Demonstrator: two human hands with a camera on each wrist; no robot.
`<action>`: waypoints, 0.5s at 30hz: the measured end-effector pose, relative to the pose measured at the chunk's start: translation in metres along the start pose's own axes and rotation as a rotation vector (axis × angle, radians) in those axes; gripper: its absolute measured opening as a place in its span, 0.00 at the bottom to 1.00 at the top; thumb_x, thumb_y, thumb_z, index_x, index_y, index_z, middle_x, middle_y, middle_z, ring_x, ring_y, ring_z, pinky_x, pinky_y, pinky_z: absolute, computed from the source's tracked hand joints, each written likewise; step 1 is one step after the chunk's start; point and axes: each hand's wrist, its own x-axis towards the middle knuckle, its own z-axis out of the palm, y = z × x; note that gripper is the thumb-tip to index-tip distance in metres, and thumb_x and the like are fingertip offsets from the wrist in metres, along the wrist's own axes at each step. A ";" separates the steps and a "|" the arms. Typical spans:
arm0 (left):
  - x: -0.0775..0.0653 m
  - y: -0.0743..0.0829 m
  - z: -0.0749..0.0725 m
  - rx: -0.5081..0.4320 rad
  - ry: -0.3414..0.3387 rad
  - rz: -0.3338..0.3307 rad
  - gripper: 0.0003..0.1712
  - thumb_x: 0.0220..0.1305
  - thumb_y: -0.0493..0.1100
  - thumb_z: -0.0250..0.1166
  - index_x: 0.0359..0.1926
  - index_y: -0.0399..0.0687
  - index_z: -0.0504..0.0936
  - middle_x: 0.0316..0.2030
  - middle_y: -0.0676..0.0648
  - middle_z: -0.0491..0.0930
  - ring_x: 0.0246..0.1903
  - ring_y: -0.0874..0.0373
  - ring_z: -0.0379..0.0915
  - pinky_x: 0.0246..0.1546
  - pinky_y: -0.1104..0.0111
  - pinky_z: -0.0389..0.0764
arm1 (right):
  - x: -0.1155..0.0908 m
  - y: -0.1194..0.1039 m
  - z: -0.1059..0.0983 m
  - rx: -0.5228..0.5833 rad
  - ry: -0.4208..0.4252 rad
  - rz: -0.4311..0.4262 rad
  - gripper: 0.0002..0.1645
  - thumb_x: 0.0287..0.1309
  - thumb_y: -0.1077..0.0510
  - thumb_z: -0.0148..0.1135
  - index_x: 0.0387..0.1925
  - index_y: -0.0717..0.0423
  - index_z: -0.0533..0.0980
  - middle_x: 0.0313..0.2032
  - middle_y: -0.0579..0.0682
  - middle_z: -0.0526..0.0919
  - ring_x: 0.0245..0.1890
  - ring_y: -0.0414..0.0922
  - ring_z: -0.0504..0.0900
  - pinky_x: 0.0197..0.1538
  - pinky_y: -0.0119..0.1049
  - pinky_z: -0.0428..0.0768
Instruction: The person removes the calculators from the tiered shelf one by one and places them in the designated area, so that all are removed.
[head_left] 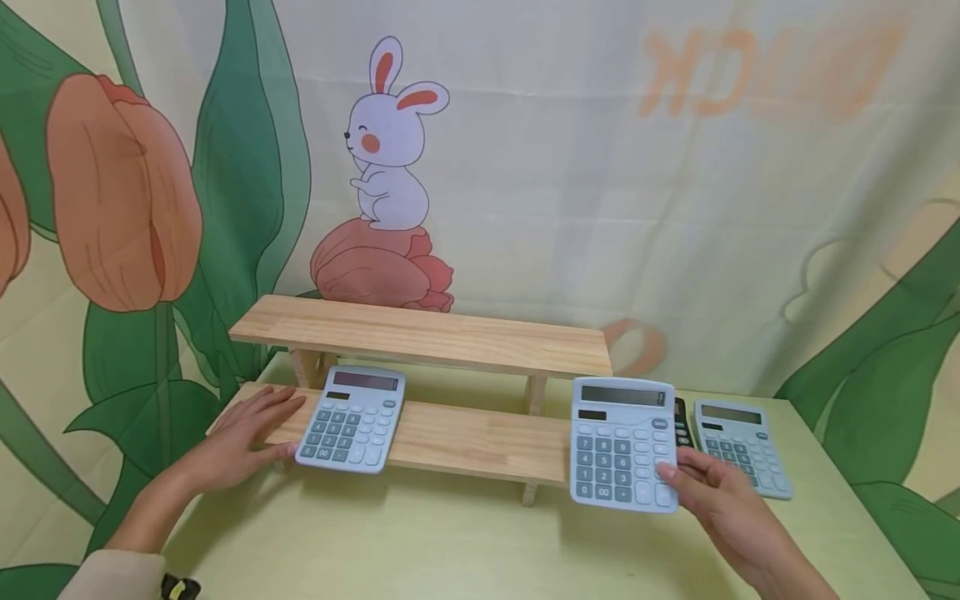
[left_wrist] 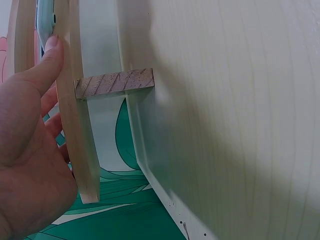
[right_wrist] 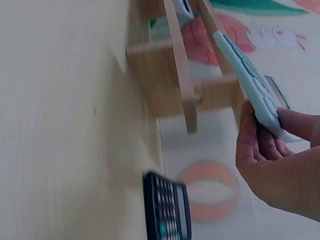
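The right hand (head_left: pixel 738 508) pinches a pale blue calculator (head_left: pixel 624 446) by its edge, raised above the surface (head_left: pixel 450 542). The left hand (head_left: pixel 243 429) is relaxed, fingers extended over the lower shelf (head_left: pixel 480 437) — thumb against a second calculator (head_left: pixel 352 421) there. Right of the shelves, a partly hidden black calculator (head_left: pixel 682 423) and another pale one (head_left: pixel 738 450) — then the upper shelf (head_left: pixel 420 333), then a printed backdrop (head_left: pixel 562 167).
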 end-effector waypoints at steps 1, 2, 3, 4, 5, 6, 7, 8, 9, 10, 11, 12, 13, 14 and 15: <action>0.000 -0.001 0.000 -0.002 0.005 0.004 0.42 0.72 0.53 0.70 0.77 0.39 0.68 0.77 0.30 0.60 0.76 0.24 0.47 0.70 0.29 0.49 | -0.002 0.001 -0.009 -0.014 0.004 0.001 0.38 0.79 0.53 0.60 0.77 0.71 0.60 0.58 0.52 0.86 0.52 0.45 0.87 0.57 0.31 0.83; 0.000 -0.001 0.001 -0.002 0.011 0.007 0.42 0.71 0.53 0.70 0.77 0.39 0.69 0.77 0.30 0.60 0.76 0.24 0.47 0.70 0.29 0.49 | -0.003 0.002 -0.018 -0.028 0.007 0.002 0.40 0.79 0.52 0.60 0.77 0.72 0.58 0.58 0.52 0.86 0.52 0.44 0.87 0.56 0.31 0.83; 0.000 -0.004 0.003 0.006 0.024 0.017 0.42 0.71 0.53 0.70 0.78 0.40 0.68 0.77 0.31 0.61 0.77 0.25 0.47 0.71 0.31 0.48 | -0.004 0.003 -0.027 -0.044 0.010 -0.002 0.40 0.79 0.52 0.60 0.77 0.73 0.57 0.58 0.51 0.86 0.52 0.44 0.87 0.56 0.30 0.83; 0.000 -0.004 0.003 0.004 0.029 0.018 0.42 0.71 0.53 0.71 0.78 0.40 0.69 0.77 0.31 0.61 0.76 0.25 0.47 0.71 0.31 0.48 | -0.006 0.005 -0.036 -0.059 0.009 -0.001 0.42 0.80 0.51 0.59 0.78 0.73 0.55 0.58 0.51 0.85 0.52 0.43 0.86 0.56 0.30 0.83; 0.000 -0.003 0.003 0.002 0.031 0.019 0.42 0.71 0.53 0.71 0.77 0.40 0.69 0.77 0.31 0.61 0.76 0.24 0.47 0.71 0.31 0.48 | -0.007 0.007 -0.045 -0.075 0.009 -0.003 0.42 0.80 0.51 0.59 0.78 0.74 0.54 0.58 0.51 0.85 0.53 0.42 0.86 0.56 0.30 0.83; 0.000 -0.003 0.003 0.001 0.033 0.019 0.42 0.70 0.53 0.71 0.77 0.40 0.69 0.77 0.31 0.62 0.76 0.24 0.47 0.71 0.31 0.48 | -0.008 0.009 -0.053 -0.089 0.011 -0.006 0.42 0.81 0.51 0.58 0.78 0.74 0.53 0.58 0.51 0.85 0.53 0.42 0.86 0.56 0.30 0.82; 0.000 -0.003 0.003 0.000 0.030 0.018 0.42 0.70 0.53 0.71 0.77 0.40 0.69 0.77 0.31 0.61 0.76 0.24 0.47 0.71 0.31 0.48 | -0.009 0.011 -0.060 -0.105 0.014 -0.002 0.43 0.81 0.51 0.57 0.78 0.75 0.52 0.58 0.51 0.84 0.52 0.41 0.86 0.55 0.30 0.82; 0.000 -0.003 0.003 0.001 0.028 0.018 0.42 0.71 0.53 0.71 0.78 0.40 0.69 0.77 0.31 0.61 0.76 0.24 0.48 0.71 0.31 0.48 | -0.009 0.014 -0.068 -0.121 0.013 -0.001 0.43 0.81 0.51 0.57 0.78 0.75 0.51 0.58 0.51 0.84 0.52 0.41 0.86 0.55 0.29 0.82; 0.000 -0.002 0.002 0.001 0.023 0.016 0.42 0.71 0.54 0.71 0.78 0.40 0.69 0.77 0.31 0.61 0.76 0.24 0.48 0.71 0.31 0.48 | -0.009 0.017 -0.074 -0.131 0.012 -0.003 0.43 0.82 0.51 0.56 0.78 0.76 0.51 0.58 0.51 0.83 0.52 0.40 0.85 0.55 0.30 0.82; 0.001 0.000 0.000 -0.008 0.008 0.004 0.42 0.71 0.54 0.71 0.77 0.39 0.69 0.77 0.30 0.61 0.76 0.23 0.47 0.69 0.29 0.49 | -0.008 0.020 -0.080 -0.141 0.012 0.006 0.43 0.82 0.51 0.55 0.78 0.77 0.50 0.59 0.51 0.82 0.52 0.40 0.85 0.55 0.30 0.83; 0.000 0.001 0.000 -0.005 0.002 0.001 0.43 0.71 0.54 0.71 0.78 0.39 0.68 0.77 0.30 0.61 0.76 0.23 0.47 0.69 0.29 0.49 | -0.007 0.023 -0.085 -0.151 0.013 0.018 0.43 0.83 0.52 0.54 0.78 0.78 0.49 0.59 0.52 0.81 0.52 0.40 0.85 0.55 0.30 0.83; 0.000 0.001 -0.001 -0.003 -0.001 0.000 0.42 0.71 0.54 0.70 0.78 0.39 0.68 0.77 0.30 0.60 0.76 0.23 0.47 0.69 0.29 0.50 | -0.006 0.026 -0.090 -0.157 0.017 0.034 0.42 0.83 0.53 0.53 0.78 0.79 0.48 0.59 0.52 0.81 0.51 0.40 0.85 0.55 0.31 0.83; 0.000 0.001 -0.001 -0.001 -0.005 -0.002 0.42 0.71 0.54 0.70 0.78 0.39 0.68 0.77 0.30 0.60 0.76 0.23 0.47 0.69 0.29 0.50 | -0.004 0.030 -0.094 -0.168 0.018 0.051 0.42 0.84 0.53 0.52 0.77 0.80 0.47 0.59 0.53 0.80 0.51 0.40 0.85 0.55 0.32 0.84; 0.000 0.002 -0.002 0.000 -0.007 -0.002 0.42 0.71 0.54 0.70 0.77 0.39 0.68 0.77 0.30 0.60 0.76 0.23 0.48 0.69 0.30 0.50 | -0.003 0.034 -0.097 -0.174 0.020 0.071 0.42 0.84 0.54 0.51 0.77 0.81 0.47 0.59 0.55 0.80 0.50 0.41 0.84 0.55 0.33 0.84; 0.000 0.003 -0.002 0.001 -0.008 -0.003 0.42 0.71 0.54 0.70 0.77 0.39 0.68 0.77 0.30 0.60 0.76 0.23 0.48 0.69 0.30 0.50 | -0.001 0.037 -0.100 -0.182 0.022 0.091 0.42 0.84 0.55 0.50 0.77 0.82 0.46 0.59 0.57 0.79 0.50 0.42 0.84 0.55 0.34 0.85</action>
